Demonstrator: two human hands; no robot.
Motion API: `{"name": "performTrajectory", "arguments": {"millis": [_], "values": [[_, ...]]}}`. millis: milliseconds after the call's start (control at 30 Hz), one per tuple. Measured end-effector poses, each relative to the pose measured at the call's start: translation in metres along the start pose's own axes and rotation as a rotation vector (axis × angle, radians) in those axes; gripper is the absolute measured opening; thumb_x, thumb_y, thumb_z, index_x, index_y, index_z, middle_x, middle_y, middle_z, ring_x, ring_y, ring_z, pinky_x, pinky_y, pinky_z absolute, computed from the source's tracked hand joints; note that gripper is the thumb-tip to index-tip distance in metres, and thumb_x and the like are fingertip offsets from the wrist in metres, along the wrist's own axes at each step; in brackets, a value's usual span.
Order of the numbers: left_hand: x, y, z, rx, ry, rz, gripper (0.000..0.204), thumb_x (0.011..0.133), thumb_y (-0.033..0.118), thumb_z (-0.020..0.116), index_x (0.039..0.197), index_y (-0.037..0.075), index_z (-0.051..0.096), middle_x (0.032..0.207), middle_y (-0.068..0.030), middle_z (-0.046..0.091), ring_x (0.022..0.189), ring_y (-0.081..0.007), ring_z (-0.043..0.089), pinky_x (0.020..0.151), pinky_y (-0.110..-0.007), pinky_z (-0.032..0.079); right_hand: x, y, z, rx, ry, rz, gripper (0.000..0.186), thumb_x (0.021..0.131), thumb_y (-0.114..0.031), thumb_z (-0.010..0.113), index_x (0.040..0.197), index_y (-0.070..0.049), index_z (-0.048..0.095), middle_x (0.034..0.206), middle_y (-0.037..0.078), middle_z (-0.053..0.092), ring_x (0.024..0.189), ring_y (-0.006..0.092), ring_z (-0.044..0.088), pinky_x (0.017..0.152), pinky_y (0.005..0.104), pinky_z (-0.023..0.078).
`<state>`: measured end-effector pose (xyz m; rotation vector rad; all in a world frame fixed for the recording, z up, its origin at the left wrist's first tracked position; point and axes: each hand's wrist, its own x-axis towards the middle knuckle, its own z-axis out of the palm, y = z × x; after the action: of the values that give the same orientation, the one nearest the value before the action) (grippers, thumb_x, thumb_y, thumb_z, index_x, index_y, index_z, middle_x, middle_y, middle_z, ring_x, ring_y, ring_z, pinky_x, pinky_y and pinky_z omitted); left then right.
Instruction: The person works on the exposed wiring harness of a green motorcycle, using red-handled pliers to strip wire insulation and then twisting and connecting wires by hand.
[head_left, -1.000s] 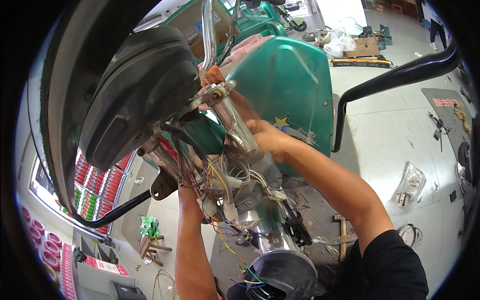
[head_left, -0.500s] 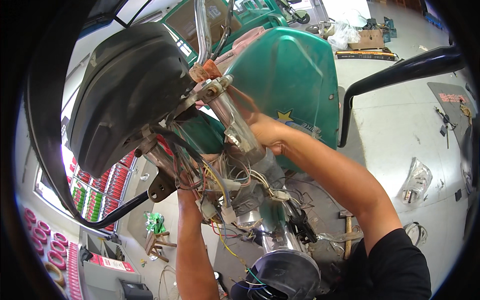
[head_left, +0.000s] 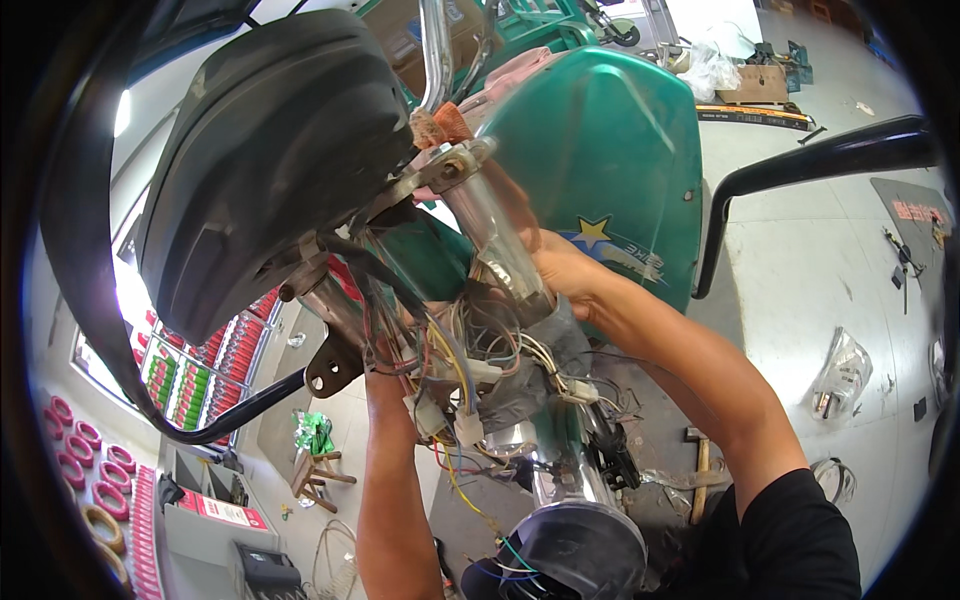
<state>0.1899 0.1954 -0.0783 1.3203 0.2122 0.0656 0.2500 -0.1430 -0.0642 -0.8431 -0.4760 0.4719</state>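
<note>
The stripped front end of an electric trike fills the middle, with two chrome fork tubes (head_left: pixel 492 225) and a bundle of loose wires (head_left: pixel 450 345) with white connectors (head_left: pixel 468 428). My right hand (head_left: pixel 568 272) reaches behind the right-hand tube, against the green front panel (head_left: pixel 600 140); its fingers are hidden. My left forearm (head_left: pixel 395 490) rises from below and goes behind the wires, which cover the left hand. A black plastic headlight cowl (head_left: pixel 280 170) sits at upper left, beside the fork clamp (head_left: pixel 455 168). Below the wires is a round black part (head_left: pixel 575 550).
A black bent tube (head_left: pixel 800 165) juts in from the right. On the floor lie a hammer (head_left: pixel 701 475) and a clear plastic bag (head_left: pixel 838 375). A small wooden stool (head_left: pixel 318 478) stands at left, near rolls of pink tape (head_left: pixel 90 455) and a grey cabinet (head_left: pixel 205 550).
The whole view has shifted, so the trike front and the background sit farther right. Both arms keep nearly the same place on the trike; less of the left hand shows between the wires.
</note>
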Motion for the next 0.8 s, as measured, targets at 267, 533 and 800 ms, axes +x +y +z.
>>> {"name": "performTrajectory", "arguments": {"millis": [267,533,800], "values": [[-0.023,-0.007,0.034,0.156,0.128,0.220,0.036,0.099,0.022,0.066,0.122,-0.004,0.070,0.092,-0.0118,0.076,0.073,-0.0183,0.074,0.057,-0.026,0.059,-0.005,-0.001,0.003,0.102,0.001,0.049,0.012,0.097,-0.004,0.068,0.108,-0.007,0.071,0.100,0.006,0.078,0.080,0.0108,0.073,0.070,0.0256,0.058],[-0.031,-0.002,0.018,0.292,0.069,0.065,0.049,0.105,0.049,0.055,0.136,0.013,0.065,0.116,-0.0078,0.074,0.095,-0.0195,0.075,0.079,-0.035,0.059,-0.008,0.002,0.009,0.186,0.012,0.051,0.025,0.097,0.000,0.067,0.121,-0.003,0.073,0.105,0.011,0.078,0.084,0.0159,0.076,0.073,0.0308,0.062],[-0.007,0.001,-0.037,0.308,0.045,0.209,0.052,0.108,0.052,0.050,0.132,0.008,0.062,0.104,-0.0081,0.073,0.080,-0.0224,0.074,0.058,-0.033,0.057,0.002,0.008,0.013,0.207,-0.014,-0.046,0.009,0.097,0.000,0.069,0.104,-0.002,0.073,0.095,0.010,0.078,0.076,0.0127,0.075,0.066,0.0273,0.061]]}}
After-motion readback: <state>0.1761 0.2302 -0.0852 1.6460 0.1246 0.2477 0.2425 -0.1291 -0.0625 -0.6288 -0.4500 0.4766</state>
